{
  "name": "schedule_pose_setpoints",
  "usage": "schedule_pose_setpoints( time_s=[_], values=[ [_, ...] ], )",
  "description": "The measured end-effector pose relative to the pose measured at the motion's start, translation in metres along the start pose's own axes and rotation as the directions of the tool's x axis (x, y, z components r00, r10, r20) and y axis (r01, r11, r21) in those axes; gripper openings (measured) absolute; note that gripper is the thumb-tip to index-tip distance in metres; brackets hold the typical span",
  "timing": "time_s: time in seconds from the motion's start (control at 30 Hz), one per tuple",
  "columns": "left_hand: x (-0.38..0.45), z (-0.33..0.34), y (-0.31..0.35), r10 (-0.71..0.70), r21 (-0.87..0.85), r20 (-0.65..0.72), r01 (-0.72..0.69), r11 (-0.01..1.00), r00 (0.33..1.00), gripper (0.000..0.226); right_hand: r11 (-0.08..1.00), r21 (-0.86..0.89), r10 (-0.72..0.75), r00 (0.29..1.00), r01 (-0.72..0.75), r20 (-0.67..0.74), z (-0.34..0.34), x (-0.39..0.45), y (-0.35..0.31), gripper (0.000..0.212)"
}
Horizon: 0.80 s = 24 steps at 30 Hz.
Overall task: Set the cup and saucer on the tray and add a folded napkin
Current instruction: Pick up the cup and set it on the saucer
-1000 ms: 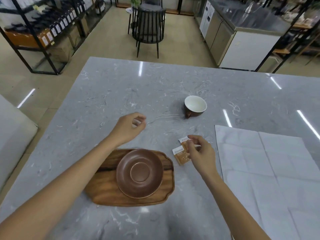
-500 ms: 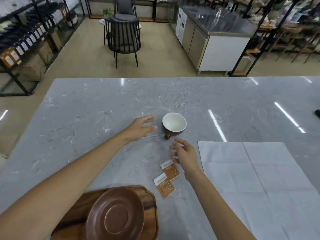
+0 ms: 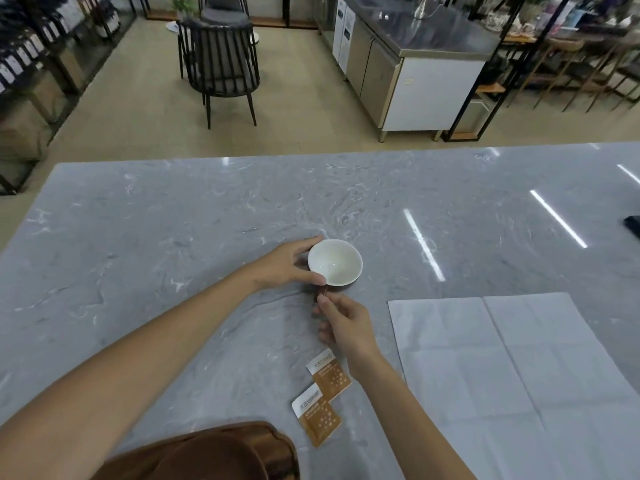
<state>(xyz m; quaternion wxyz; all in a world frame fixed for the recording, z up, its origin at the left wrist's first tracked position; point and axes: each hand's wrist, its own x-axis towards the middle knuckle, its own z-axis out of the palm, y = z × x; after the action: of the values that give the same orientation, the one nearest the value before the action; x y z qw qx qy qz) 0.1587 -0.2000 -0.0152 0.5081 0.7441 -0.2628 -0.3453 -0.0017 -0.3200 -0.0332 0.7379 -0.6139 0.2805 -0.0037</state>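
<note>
White-lined cup [image 3: 335,262] — one — gripped by both hands: left [image 3: 284,266] cupping, right [image 3: 343,323] pinching its handle.

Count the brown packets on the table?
2. One packet lies just left of the right forearm, partly under it at one edge. The other packet lies nearer the camera, beside the tray, overlapping the first at a corner. None seem hidden.

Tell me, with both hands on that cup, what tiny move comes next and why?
Probably lift the cup and carry it back toward the saucer on the wooden tray. The left hand cradles its side, the right hand pinches the handle, and the cup sits on the table, away from the tray.
</note>
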Motion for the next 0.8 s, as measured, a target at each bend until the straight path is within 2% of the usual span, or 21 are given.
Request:
schedule_pose_setpoints(
  time_s=[0.13,0.27,0.37,0.47,0.6,0.7,0.8],
  values=[
    [0.004,-0.001,-0.006,0.020,-0.005,-0.051,-0.021,1.000,0.998,0.075,0.999,-0.030,-0.029,0.999,0.028,-0.022,0.003,0.003,0.002,0.017],
    [0.001,0.003,-0.007,0.065,0.016,-0.122,-0.064,0.998,0.990,0.090,0.995,-0.079,-0.062,0.997,0.058,-0.042,0.002,0.000,0.004,0.021],
    [-0.007,0.005,-0.004,0.068,0.043,-0.154,-0.062,0.997,0.986,0.080,0.994,-0.072,-0.085,0.996,0.083,-0.033,0.001,-0.006,0.002,0.022],
    [-0.023,0.009,0.005,0.053,0.047,-0.164,-0.046,0.998,0.985,0.065,0.978,-0.147,-0.148,0.989,0.146,0.001,-0.003,-0.013,-0.001,0.023],
    [-0.047,0.015,0.014,0.062,-0.003,-0.201,-0.064,0.998,0.978,0.064,0.967,-0.177,-0.173,0.983,0.182,0.066,-0.009,-0.026,-0.005,0.024],
    [-0.063,0.020,0.016,0.064,-0.042,-0.223,-0.075,0.996,0.973,0.068,0.969,-0.170,-0.162,0.980,0.180,0.114,-0.011,-0.037,-0.006,0.025],
    [-0.082,0.025,0.016,0.026,-0.098,-0.252,-0.052,0.994,0.967,0.085,0.970,-0.169,-0.143,0.975,0.173,0.172,-0.013,-0.052,-0.007,0.023]
  ],
)
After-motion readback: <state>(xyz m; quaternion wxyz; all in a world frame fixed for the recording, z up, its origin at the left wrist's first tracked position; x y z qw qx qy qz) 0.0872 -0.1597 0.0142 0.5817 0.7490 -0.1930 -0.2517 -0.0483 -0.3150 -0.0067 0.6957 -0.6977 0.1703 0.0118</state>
